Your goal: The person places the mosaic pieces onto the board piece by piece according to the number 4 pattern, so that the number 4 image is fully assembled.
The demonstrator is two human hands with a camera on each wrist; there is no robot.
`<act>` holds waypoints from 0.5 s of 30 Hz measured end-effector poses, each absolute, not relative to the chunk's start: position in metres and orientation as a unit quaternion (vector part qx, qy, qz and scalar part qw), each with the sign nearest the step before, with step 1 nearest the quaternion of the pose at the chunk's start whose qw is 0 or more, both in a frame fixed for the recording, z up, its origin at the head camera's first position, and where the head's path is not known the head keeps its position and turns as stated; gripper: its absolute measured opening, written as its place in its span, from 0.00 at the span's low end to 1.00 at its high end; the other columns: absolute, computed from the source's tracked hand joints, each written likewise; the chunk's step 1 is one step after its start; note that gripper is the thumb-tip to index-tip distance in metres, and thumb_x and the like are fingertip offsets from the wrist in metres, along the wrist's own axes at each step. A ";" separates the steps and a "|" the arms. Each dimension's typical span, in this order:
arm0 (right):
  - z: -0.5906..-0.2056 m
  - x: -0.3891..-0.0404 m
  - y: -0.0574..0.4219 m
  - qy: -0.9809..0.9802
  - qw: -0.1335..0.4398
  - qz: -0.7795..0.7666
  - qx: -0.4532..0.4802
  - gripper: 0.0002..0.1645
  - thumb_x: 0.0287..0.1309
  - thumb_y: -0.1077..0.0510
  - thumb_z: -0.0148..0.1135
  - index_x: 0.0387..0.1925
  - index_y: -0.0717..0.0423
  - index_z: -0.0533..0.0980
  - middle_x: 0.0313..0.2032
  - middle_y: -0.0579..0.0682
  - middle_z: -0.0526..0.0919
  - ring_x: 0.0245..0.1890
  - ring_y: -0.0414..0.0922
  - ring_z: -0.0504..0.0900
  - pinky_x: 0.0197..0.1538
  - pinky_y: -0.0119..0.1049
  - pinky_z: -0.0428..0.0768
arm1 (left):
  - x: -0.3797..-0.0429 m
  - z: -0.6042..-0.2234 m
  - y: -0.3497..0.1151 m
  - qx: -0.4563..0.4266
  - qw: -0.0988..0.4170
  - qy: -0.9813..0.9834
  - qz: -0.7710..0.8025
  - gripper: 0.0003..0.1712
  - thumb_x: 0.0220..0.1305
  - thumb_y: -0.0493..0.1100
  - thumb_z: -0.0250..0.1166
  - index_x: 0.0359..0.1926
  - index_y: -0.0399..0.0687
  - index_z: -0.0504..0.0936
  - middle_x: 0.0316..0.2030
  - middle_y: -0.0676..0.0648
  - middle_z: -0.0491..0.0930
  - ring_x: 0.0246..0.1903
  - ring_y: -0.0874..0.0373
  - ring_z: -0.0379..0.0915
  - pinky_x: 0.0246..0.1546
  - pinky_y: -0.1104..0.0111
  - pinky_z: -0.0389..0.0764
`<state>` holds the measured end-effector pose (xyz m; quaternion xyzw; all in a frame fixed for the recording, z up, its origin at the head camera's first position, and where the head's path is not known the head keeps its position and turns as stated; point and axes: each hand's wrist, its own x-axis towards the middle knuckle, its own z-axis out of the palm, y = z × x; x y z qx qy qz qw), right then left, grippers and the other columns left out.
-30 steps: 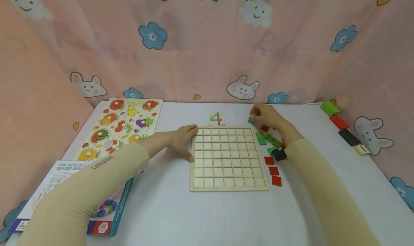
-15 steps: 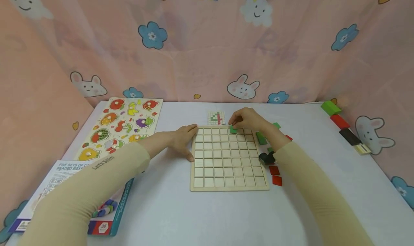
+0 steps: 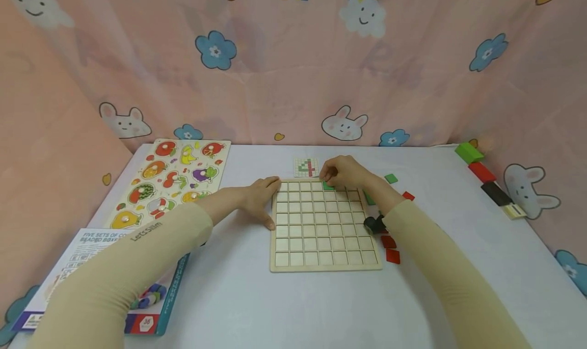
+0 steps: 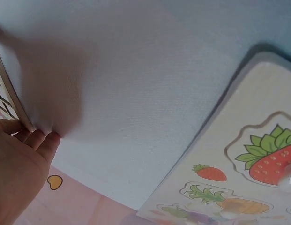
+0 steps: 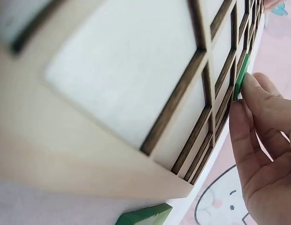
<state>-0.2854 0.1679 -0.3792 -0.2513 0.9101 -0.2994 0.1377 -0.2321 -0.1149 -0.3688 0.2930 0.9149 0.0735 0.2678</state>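
A wooden grid board [image 3: 325, 268] with pale square cells lies flat on the white table. My left hand [image 3: 257, 198] rests against its left edge, thumb and fingers spread; in the left wrist view the fingertips [image 4: 50, 140] touch that edge. At the board's top row, my right hand [image 3: 349, 175] pinches a small green square tile [image 3: 327, 185] between thumb and fingers. The right wrist view shows this green tile [image 5: 242, 77] tilted over the cells. Just beyond the board lies a small card [image 3: 305, 167] printed with a green and red grid pattern.
Loose green tiles [image 3: 391, 178] and red tiles [image 3: 393, 256] lie right of the board, partly hidden by the right arm. Green, red, black and pale blocks [image 3: 481, 172] line the table's right edge. A fruit puzzle board [image 3: 174, 161] and a boxed set [image 3: 158, 318] occupy the left.
My right hand has moved left from the loose tiles to the board's top row, bringing a green tile with it. The left hand has stayed at the board's edge.
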 end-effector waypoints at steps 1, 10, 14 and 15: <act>-0.379 -0.285 0.168 0.910 0.139 -0.298 -0.253 0.08 0.58 0.67 0.67 0.40 0.56 0.83 0.37 0.52 0.86 0.39 0.45 0.82 0.49 0.39 0.82 | -0.232 -0.368 -0.115 0.293 0.269 0.915 0.074 0.72 0.51 0.62 0.75 0.77 0.32 0.37 0.78 0.32 0.34 0.78 0.35 0.37 0.79 0.48 0.49; -0.373 -0.292 0.199 0.920 0.105 -0.290 -0.243 0.11 0.63 0.65 0.62 0.47 0.59 0.81 0.45 0.57 0.86 0.46 0.51 0.83 0.54 0.46 0.82 | -0.231 -0.368 -0.115 0.291 0.272 0.914 0.078 0.71 0.51 0.62 0.75 0.77 0.33 0.38 0.78 0.33 0.34 0.78 0.35 0.36 0.79 0.48 0.49; -0.369 -0.296 0.234 0.937 0.087 -0.272 -0.202 0.13 0.64 0.63 0.61 0.49 0.61 0.81 0.47 0.60 0.85 0.46 0.53 0.80 0.52 0.46 0.81 | -0.231 -0.369 -0.115 0.285 0.270 0.917 0.075 0.71 0.51 0.62 0.75 0.77 0.34 0.39 0.79 0.33 0.35 0.78 0.36 0.37 0.79 0.49 0.49; -0.369 -0.297 0.245 0.941 0.087 -0.267 -0.189 0.14 0.64 0.62 0.61 0.50 0.61 0.81 0.47 0.60 0.84 0.46 0.53 0.80 0.51 0.45 0.80 | -0.231 -0.369 -0.115 0.284 0.269 0.917 0.074 0.71 0.51 0.62 0.75 0.77 0.34 0.39 0.79 0.33 0.36 0.78 0.36 0.37 0.79 0.49 0.49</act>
